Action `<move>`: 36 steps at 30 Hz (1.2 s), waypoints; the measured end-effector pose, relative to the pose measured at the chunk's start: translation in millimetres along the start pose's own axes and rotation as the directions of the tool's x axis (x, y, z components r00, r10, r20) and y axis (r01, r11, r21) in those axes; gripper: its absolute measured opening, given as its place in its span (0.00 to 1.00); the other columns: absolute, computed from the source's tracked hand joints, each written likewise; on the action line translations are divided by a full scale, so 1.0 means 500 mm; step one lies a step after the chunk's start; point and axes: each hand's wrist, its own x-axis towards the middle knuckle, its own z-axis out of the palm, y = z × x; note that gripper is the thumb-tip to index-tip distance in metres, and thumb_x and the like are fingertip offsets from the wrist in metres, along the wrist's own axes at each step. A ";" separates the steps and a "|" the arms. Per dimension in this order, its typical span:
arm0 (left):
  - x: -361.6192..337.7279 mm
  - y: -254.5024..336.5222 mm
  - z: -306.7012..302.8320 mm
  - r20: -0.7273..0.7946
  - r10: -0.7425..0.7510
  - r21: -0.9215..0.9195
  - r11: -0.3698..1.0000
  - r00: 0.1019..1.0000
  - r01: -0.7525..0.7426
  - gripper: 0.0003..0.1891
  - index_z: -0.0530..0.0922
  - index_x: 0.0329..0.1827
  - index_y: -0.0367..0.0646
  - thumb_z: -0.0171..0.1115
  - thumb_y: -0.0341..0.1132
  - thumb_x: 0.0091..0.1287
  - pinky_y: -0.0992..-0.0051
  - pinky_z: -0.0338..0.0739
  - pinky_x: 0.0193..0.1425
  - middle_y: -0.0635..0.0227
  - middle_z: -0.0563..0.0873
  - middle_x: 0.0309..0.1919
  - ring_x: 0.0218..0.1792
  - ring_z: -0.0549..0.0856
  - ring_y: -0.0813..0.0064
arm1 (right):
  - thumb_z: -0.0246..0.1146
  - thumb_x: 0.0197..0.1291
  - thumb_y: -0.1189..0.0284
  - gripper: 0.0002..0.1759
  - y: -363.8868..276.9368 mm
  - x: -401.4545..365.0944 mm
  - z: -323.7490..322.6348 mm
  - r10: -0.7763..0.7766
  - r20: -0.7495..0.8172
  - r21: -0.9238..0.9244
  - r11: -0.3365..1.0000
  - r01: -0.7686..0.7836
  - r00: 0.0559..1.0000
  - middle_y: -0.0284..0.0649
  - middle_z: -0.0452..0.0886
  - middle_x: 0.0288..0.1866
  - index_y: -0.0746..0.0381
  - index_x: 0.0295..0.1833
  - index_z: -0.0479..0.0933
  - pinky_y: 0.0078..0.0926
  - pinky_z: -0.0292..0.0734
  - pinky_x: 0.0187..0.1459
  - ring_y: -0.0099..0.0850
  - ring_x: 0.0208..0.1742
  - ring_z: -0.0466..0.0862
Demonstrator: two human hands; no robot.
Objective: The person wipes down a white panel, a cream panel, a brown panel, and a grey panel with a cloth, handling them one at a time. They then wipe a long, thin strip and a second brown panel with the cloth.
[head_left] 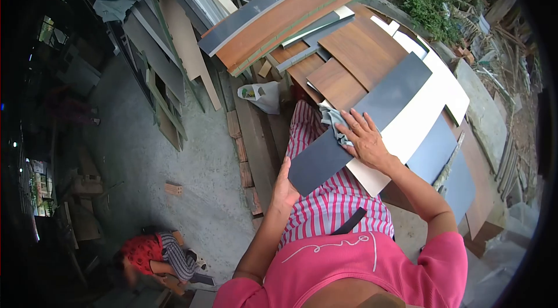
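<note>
A long dark grey board (pixel 395 90) lies slantwise across my lap and over the stacked panels. My left hand (pixel 285 189) grips its near left end, the thumb along the edge and the other fingers hidden beneath. Over the board's middle, my right hand (pixel 366 142) presses a crumpled grey-blue cloth (pixel 334 122) on the surface, fingers spread over it. A white board (pixel 415 113) lies beside the dark one on the right. Brown wood-grain panels (pixel 337 84) are just beyond the cloth.
Tall boards (pixel 168 34) lean at the upper left. A white plastic bag (pixel 264 97) sits near the brick-edged step (pixel 241 151). Another person (pixel 157 255) is bent low at the lower left. A loose brick (pixel 173 189) lies on the concrete floor (pixel 136 151).
</note>
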 end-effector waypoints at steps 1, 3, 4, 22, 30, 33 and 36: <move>-0.009 -0.009 -0.011 -0.025 -0.008 -0.004 1.000 1.000 0.008 0.28 0.72 0.58 0.35 0.49 0.53 0.70 0.67 0.72 0.60 0.61 0.79 0.54 0.55 0.78 0.68 | 0.61 0.58 0.58 0.32 -0.007 -0.010 0.005 -0.059 0.032 0.014 0.998 0.058 0.998 0.37 0.54 0.74 0.50 0.68 0.62 0.45 0.46 0.73 0.38 0.74 0.54; -0.002 -0.008 -0.002 -0.064 0.018 0.002 1.000 0.998 -0.017 0.27 0.72 0.57 0.36 0.51 0.53 0.69 0.67 0.72 0.60 0.61 0.79 0.54 0.54 0.78 0.68 | 0.59 0.59 0.59 0.31 0.020 -0.001 -0.004 -0.074 0.073 0.004 0.997 0.074 0.995 0.34 0.54 0.74 0.49 0.69 0.62 0.44 0.44 0.73 0.36 0.75 0.53; -0.002 -0.007 0.000 -0.060 0.034 0.001 0.999 0.998 -0.034 0.27 0.72 0.57 0.36 0.51 0.53 0.69 0.67 0.72 0.60 0.61 0.79 0.54 0.54 0.78 0.68 | 0.59 0.60 0.60 0.31 0.053 0.005 -0.014 -0.026 0.099 -0.011 1.000 0.027 0.995 0.33 0.53 0.75 0.48 0.69 0.61 0.44 0.43 0.74 0.35 0.75 0.52; -0.093 0.014 -0.011 0.674 0.493 0.738 -0.451 0.549 -0.502 0.22 0.70 0.62 0.37 0.49 0.21 0.62 0.58 0.61 0.69 0.53 0.68 0.66 0.69 0.63 0.50 | 0.46 0.69 0.59 0.23 0.352 0.031 -0.001 0.457 -0.185 -0.049 0.880 -0.473 0.870 0.34 0.57 0.73 0.47 0.68 0.62 0.47 0.47 0.71 0.39 0.74 0.55; -0.083 0.028 -0.015 0.723 0.328 0.623 -0.691 0.609 -0.367 0.31 0.64 0.69 0.51 0.58 0.26 0.60 0.46 0.54 0.69 0.56 0.57 0.71 0.71 0.55 0.47 | 0.47 0.69 0.58 0.23 0.353 0.027 0.008 0.459 -0.218 -0.068 0.873 -0.483 0.861 0.33 0.57 0.73 0.47 0.68 0.63 0.46 0.48 0.71 0.38 0.74 0.55; -0.079 0.034 -0.006 0.711 0.327 0.654 -0.634 0.623 -0.413 0.33 0.64 0.69 0.56 0.64 0.35 0.58 0.42 0.48 0.69 0.57 0.54 0.73 0.73 0.49 0.45 | 0.47 0.69 0.58 0.23 0.355 0.025 0.017 0.467 -0.216 -0.078 0.867 -0.492 0.857 0.33 0.57 0.73 0.46 0.68 0.63 0.47 0.48 0.71 0.38 0.74 0.55; -0.065 0.038 0.001 0.739 0.316 0.617 -0.672 0.595 -0.410 0.35 0.64 0.69 0.59 0.67 0.42 0.56 0.39 0.44 0.69 0.56 0.52 0.73 0.73 0.45 0.42 | 0.47 0.69 0.58 0.23 0.357 0.022 0.022 0.467 -0.264 -0.093 0.859 -0.504 0.844 0.32 0.57 0.73 0.45 0.68 0.62 0.47 0.48 0.71 0.38 0.74 0.56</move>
